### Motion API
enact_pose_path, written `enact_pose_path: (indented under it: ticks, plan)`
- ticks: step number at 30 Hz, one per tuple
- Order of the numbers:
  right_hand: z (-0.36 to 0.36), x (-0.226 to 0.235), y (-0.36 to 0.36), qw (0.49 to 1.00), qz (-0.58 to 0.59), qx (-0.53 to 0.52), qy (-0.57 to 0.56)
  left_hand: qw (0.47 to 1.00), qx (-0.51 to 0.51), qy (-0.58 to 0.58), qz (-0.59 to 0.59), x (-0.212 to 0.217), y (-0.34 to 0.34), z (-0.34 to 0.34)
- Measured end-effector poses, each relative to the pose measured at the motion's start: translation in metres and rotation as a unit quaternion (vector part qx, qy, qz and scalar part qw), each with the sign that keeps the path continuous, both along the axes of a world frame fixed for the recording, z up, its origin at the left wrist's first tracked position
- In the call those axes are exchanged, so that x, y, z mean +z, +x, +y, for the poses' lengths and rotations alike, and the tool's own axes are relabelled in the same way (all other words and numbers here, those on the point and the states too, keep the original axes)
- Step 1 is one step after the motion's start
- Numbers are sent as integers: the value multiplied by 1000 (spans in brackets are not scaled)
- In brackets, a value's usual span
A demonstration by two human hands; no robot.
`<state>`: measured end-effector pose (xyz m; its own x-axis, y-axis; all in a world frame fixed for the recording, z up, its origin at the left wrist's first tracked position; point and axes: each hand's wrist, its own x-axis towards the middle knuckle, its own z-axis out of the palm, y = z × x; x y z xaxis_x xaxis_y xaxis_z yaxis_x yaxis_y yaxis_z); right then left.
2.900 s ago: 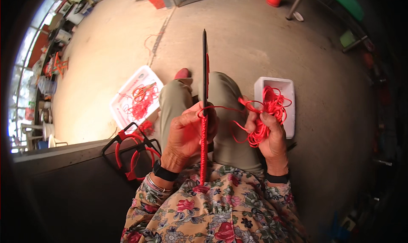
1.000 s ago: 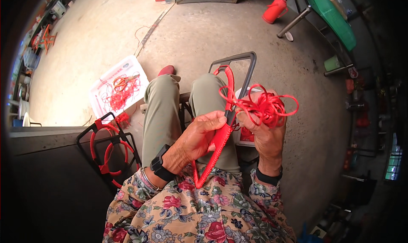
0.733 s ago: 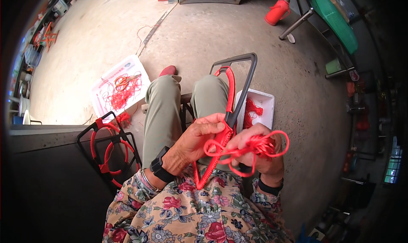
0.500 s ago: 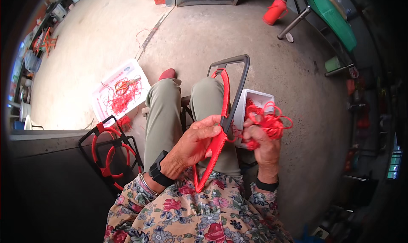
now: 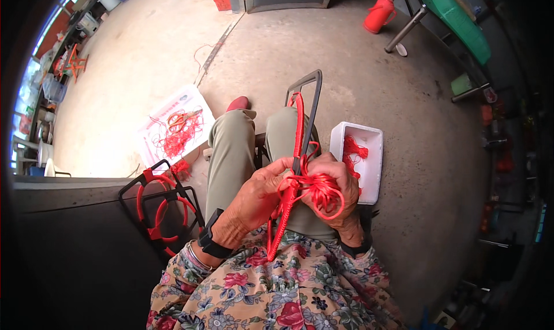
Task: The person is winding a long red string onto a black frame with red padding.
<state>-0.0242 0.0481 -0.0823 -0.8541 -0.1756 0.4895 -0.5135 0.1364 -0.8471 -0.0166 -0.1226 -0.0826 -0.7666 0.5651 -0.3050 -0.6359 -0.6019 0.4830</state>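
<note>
My left hand (image 5: 254, 197) grips a black frame (image 5: 315, 99) partly wrapped in red cord (image 5: 281, 229), which stands tilted over my lap with its bare end pointing away. Close against it, my right hand (image 5: 340, 200) is closed on a looped bundle of red cord (image 5: 323, 192). The bundle touches the frame by my left fingertips, and one loop rises beside the bare black bar. Exactly how the strand passes round the bar is hidden by my fingers.
A white foam box (image 5: 374, 162) with red cord stands right of my knee. At left lies a white tray (image 5: 203, 107) holding tangled cord and orange-handled scissors (image 5: 180, 120). Black frames with red wrapping (image 5: 151, 206) lean beside my left leg. A red thermos (image 5: 379, 15) stands far right.
My right hand has brought the cord bundle leftward from over the foam box to the frame, beside my left hand. The view has shifted slightly.
</note>
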Motion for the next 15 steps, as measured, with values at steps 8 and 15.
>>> enact_pose_path:
  ticks: [8,15]
  plan:
    - [-8,-13,4,990,-108,-24,-93,999,32,14,-14,-2,5,1]
    - [-24,-28,-3,824,-363,-100,-423,995,70,-57,-35,15,2,12]
